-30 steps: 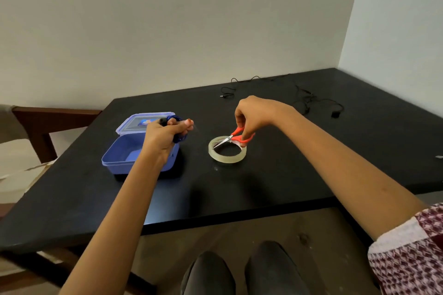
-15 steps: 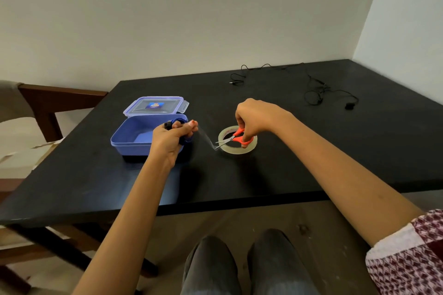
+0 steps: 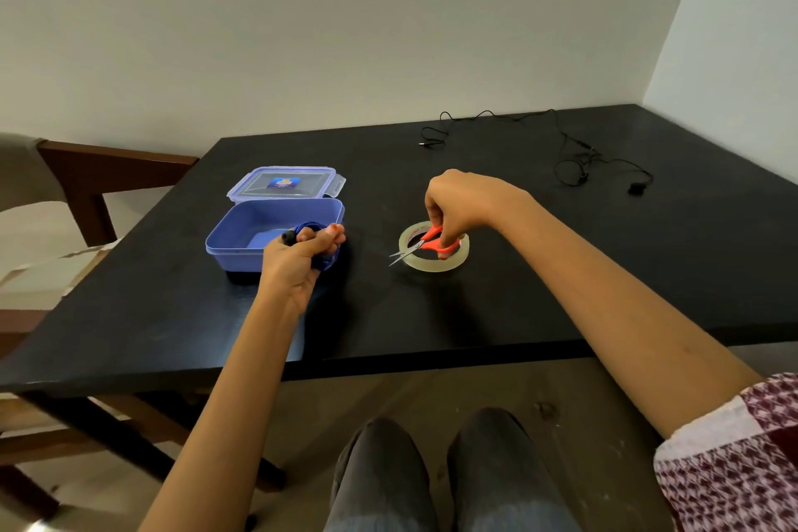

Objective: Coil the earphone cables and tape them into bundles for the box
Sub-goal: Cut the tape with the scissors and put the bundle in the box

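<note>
My left hand [image 3: 302, 259] stays closed on the coiled blue earphone cable [image 3: 321, 248], now right at the near right corner of the open box [image 3: 276, 229]. My right hand [image 3: 457, 207] grips the orange scissors [image 3: 425, 244], which have dropped onto the tape roll [image 3: 434, 248], blades pointing left; half a second ago they sat a little higher. I judge the tape cut, so wrapping comes next. The black earphone cable [image 3: 574, 155] lies uncoiled far back. The table [image 3: 432, 315] offers bare room toward its front edge.
</note>
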